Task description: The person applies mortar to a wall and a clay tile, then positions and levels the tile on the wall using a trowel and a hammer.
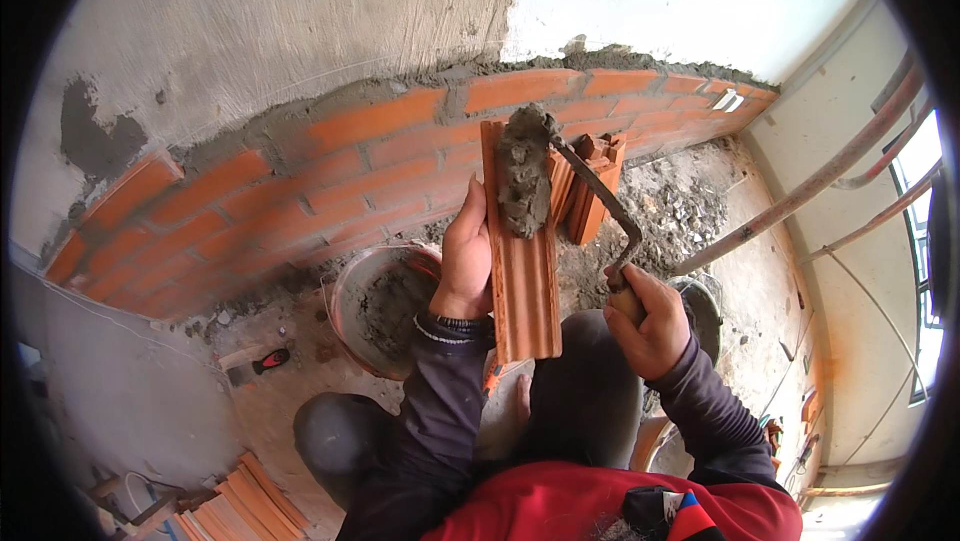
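Observation:
My left hand (465, 259) grips a long grooved orange brick (525, 291) by its left edge, holding it up in front of me. Grey wet mortar (523, 176) lies along the brick's far half. Closed round a wooden handle, my right hand (652, 321) holds a trowel (603, 184) whose bent dark neck reaches up to the mortar. The trowel's blade is mostly hidden by mortar. Below my left hand stands a bucket (345, 306) with mortar inside. Just beyond the held brick, a few more orange bricks (597, 196) stand on the floor.
A low brick wall (330, 186) curves across the far side, mortar along its top. Mortar rubble (690, 206) covers the floor at right, below slanting poles (810, 166). A second bucket (703, 313) is beside my right hand. Stacked bricks (245, 503) and a red-handled tool (271, 361) lie at left.

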The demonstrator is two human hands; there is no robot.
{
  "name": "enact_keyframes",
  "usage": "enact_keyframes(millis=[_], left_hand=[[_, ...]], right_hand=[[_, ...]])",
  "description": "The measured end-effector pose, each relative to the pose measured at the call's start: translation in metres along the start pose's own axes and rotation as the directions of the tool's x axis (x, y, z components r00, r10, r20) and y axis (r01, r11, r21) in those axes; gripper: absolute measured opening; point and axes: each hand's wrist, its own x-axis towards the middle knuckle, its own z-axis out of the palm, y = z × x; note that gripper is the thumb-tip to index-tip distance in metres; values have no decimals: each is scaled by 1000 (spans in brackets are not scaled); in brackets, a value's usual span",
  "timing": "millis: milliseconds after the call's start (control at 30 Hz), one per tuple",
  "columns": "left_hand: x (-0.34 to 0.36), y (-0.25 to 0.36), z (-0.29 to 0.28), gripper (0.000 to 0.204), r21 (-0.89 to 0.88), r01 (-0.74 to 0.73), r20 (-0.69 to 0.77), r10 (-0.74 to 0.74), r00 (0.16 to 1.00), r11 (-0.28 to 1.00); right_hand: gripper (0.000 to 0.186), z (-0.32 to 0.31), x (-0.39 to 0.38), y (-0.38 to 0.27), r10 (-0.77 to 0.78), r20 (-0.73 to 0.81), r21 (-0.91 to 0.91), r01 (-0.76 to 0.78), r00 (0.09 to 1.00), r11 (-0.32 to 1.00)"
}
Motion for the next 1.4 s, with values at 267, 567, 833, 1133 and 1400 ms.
enact_keyframes(millis=[267, 567, 833, 1133, 1400], left_hand=[[-19, 16, 24, 55, -11, 29, 47, -28, 998, 1000], [-31, 23, 42, 53, -213, 131, 184, -92, 979, 968], [-28, 24, 41, 50, -68, 68, 80, -63, 995, 995], [-23, 29, 31, 50, -5, 109, 38, -108, 993, 994], [-21, 23, 34, 50, -26, 17, 23, -16, 1000, 1000]], right_hand=[[26, 19, 9, 25, -49, -180, 20, 53, 982, 998], [23, 34, 8, 51, -110, -308, -12, 112, 945, 994], [23, 13, -11, 59, -30, -358, 33, 45, 933, 998], [30, -17, -6, 48, 268, 192, 726, -320, 944, 609], [28, -13, -8, 29, 206, 303, 554, -348, 930, 756]])
